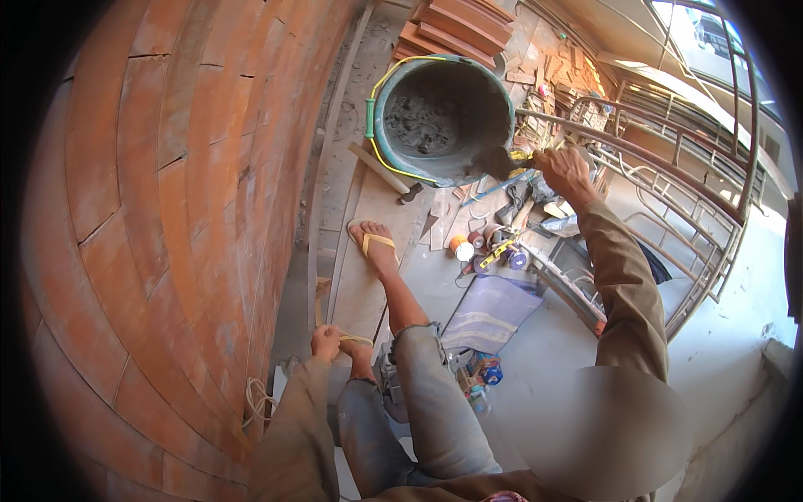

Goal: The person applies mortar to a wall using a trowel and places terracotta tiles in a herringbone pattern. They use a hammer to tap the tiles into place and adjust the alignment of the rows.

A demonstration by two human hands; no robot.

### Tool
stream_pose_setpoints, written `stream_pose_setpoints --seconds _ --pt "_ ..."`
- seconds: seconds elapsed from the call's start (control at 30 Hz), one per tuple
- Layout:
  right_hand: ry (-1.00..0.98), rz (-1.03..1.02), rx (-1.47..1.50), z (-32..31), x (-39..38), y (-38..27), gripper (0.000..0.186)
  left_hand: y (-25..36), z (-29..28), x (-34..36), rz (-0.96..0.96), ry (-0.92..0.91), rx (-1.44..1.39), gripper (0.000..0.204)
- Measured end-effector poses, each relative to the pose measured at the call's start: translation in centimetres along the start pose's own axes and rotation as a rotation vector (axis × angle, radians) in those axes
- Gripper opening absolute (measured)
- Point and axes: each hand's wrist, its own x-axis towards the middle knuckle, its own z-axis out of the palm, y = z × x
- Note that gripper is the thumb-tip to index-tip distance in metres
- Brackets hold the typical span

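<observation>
My right hand (567,174) is closed around the handle of a trowel. Its dark, mortar-coated blade (495,162) is at the right rim of a large bucket (381,142), which has a yellow handle with a green grip. Wet grey mortar (422,125) lies in the bucket. Low on the left, beside my rear foot, my left hand (324,342) has its fingers curled in. A narrow wooden strip (319,305) rises just above it; whether the fingers hold it is not clear. A hammer (381,170) rests on the plank below the bucket.
A wall of reddish-brown tiles (167,217) fills the left side. Stacked tiles (456,32) stand beyond the bucket. Metal frames (669,151) are on the right. Paint cans (461,246), a yellow tool (499,252) and a striped sheet (493,311) lie near my knee.
</observation>
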Motion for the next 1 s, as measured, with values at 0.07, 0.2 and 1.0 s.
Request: stream_pose_setpoints --seconds 0.07,0.2,1.0 --pt "0.032 -0.005 0.216 1.0 -1.0 -2.5 0.015 -6.0 -1.2 -0.7 0.187 0.078 0.246 0.024" --pt "-0.21 0.067 0.425 0.0 0.1 -6.0 0.022 1.5 6.8 -9.2 0.378 0.052 0.243 0.032" --pt "0.17 0.154 0.003 0.2 14.3 -14.4 0.015 11.7 18.4 -20.1 1.135 0.014 0.312 0.041"
